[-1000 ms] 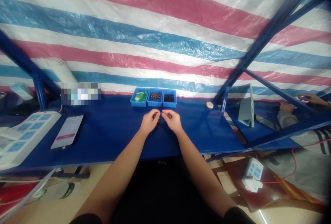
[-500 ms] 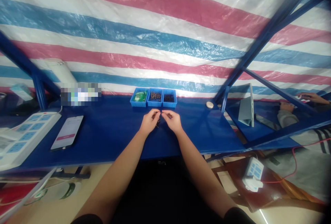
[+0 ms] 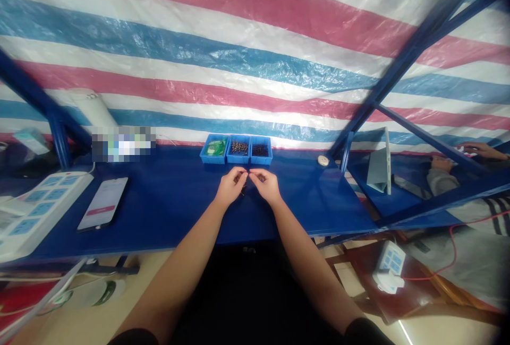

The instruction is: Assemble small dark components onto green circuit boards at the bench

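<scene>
Forearms [image 3: 175, 281] run up from the bottom of the view to a left hand [image 3: 230, 187] and a right hand [image 3: 266, 186], which meet over a glossy blue bench [image 3: 179, 217]. The fingers [image 3: 239, 175] of both hands are curled and closed, their tips almost touching, pinching small dark parts [image 3: 243, 190] whose exact form is too small to tell. Just beyond the hands, three rectangular blue plastic trays stand side by side: the left tray [image 3: 207, 160] holds a green plastic bag [image 3: 215, 148], the middle tray [image 3: 238, 158] a heap of dark beaded pieces [image 3: 239, 147], and the right tray [image 3: 261, 158] a finer dark heap [image 3: 260, 150]. Both heaps look well stocked, so much appears left, though how much has been used cannot be told. A smartphone [image 3: 102, 203] and a white power strip [image 3: 40, 211] lie to the left, a grey tablet [image 3: 379, 162] stands to the right, and a co-worker's hands [image 3: 480, 149] show farther right. A red, white and blue striped tarpaulin [image 3: 239, 42] hangs behind.
</scene>
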A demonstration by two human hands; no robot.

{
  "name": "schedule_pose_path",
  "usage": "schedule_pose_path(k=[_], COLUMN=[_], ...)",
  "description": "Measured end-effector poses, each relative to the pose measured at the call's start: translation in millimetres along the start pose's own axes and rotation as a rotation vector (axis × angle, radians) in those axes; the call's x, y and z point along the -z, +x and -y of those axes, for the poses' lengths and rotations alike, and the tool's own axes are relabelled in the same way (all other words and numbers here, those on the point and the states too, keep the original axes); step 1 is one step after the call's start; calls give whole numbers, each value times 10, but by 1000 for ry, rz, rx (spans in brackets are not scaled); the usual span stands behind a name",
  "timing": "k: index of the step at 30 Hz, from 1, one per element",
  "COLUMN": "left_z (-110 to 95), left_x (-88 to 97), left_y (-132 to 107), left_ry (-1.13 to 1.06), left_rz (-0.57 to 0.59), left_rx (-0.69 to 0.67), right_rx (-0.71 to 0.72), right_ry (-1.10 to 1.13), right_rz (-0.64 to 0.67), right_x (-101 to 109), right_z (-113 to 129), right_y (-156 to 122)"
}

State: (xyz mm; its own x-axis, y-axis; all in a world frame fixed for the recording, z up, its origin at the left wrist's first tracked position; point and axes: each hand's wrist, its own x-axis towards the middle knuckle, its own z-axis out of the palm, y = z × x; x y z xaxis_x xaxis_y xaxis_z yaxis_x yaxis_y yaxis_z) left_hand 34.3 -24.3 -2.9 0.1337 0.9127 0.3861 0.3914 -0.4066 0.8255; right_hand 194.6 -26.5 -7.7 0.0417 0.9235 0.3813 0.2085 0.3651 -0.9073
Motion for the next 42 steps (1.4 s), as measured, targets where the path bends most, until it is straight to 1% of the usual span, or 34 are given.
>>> schedule_pose_path(k=[4,14,23,28,36,42], left_z=[19,-1,24,29,33,7], left_x=[-10,-3,-12,-3,-13,-4], left_y=[4,4,4,4,2,-5], left_ry=[-13,-5,-28,-25,-51,-28], left_rz=[-6,-4,-22,1,-16,-2], left_rx=[-21,15,-10,1,-13,-3], right_rx=[-6,-13,18,46,49,46], right_ry=[-6,-3,16,41,34,19], right_rz=[11,-4,-1,-12,-13,-19], right_x=[6,-1,-3,-11,1,-1], right_z=[1,-34,-23,-46,-34,-16], right_y=[-3,3,-6,-3,-5,-9])
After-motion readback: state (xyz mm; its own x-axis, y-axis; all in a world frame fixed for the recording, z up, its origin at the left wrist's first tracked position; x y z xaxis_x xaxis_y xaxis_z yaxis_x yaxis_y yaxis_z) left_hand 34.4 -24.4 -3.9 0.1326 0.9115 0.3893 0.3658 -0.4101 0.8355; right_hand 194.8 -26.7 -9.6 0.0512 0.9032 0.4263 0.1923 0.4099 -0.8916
